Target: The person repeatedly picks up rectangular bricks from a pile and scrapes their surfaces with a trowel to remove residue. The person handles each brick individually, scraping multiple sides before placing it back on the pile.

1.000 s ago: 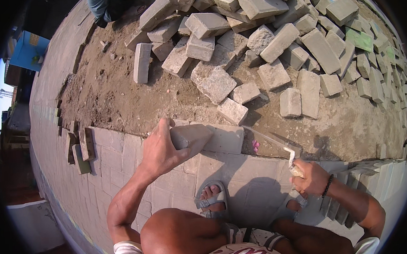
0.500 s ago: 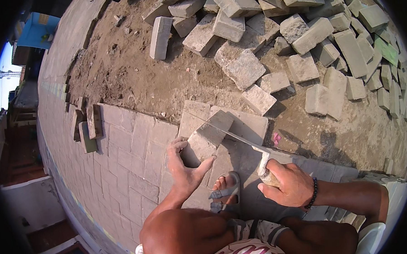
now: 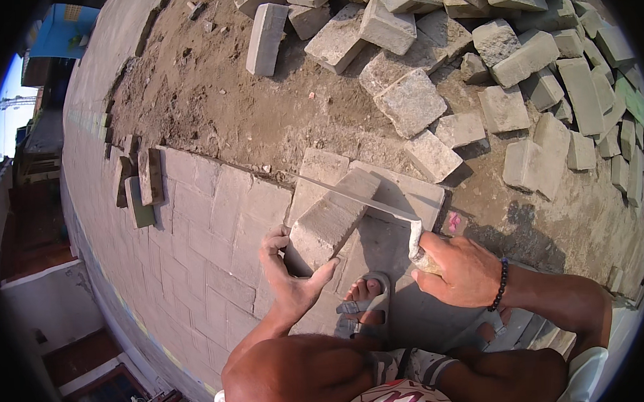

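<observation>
A grey concrete paving block [image 3: 331,218] stands tilted over the laid pavers, its long side face turned up. My left hand [image 3: 294,270] grips its near end, thumb on one side and fingers on the other. In my right hand [image 3: 463,270] is the pale, dusty handle of a long, thin-bladed tool [image 3: 369,201], like a machete. Its blade crosses above the upper part of the block, pointing left; whether it touches the block I cannot tell. My sandalled foot [image 3: 366,300] rests just below the block.
A heap of loose grey blocks [image 3: 411,104] covers bare soil [image 3: 202,98] at the far right. Several blocks [image 3: 140,187] stand on the paving [image 3: 194,228] at left. A small pink scrap [image 3: 454,222] lies near the paving edge. A building wall [image 3: 50,306] runs along the far left.
The paving block has turned in my left hand, showing more of its long face. My right hand has lifted the handle slightly, so the blade slopes less. The whole view has shifted a little.
</observation>
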Demonstrator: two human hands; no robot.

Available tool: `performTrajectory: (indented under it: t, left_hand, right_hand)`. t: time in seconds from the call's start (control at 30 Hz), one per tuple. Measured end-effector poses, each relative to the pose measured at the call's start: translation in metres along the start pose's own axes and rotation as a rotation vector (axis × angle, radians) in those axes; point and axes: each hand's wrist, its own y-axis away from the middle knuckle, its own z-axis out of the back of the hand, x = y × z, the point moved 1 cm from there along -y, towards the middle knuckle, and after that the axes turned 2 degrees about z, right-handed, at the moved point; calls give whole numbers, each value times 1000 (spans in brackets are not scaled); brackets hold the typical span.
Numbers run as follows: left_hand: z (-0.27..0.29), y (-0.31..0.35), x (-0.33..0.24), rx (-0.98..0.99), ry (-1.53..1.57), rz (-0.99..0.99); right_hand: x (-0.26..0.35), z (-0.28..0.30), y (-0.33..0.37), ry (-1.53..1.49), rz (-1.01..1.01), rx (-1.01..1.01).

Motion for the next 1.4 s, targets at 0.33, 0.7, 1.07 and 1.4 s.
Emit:
performTrajectory:
  t: [0.33,0.7,1.07,1.4]
  left_hand:
    - [-4,-7,-6,40,83,64]
    - [-1,-11,-7,-14,44,69]
    - [-3,-80,-48,161,-218,45]
    - [-12,-81,10,460,-53,-182]
  right_hand:
    - [-71,17,-23,142,-258,-58]
    - [-66,7,-41,233,-213,83]
    - [-18,6,13,93,-196,-7]
    - [-26,10,-11,-44,-276,31]
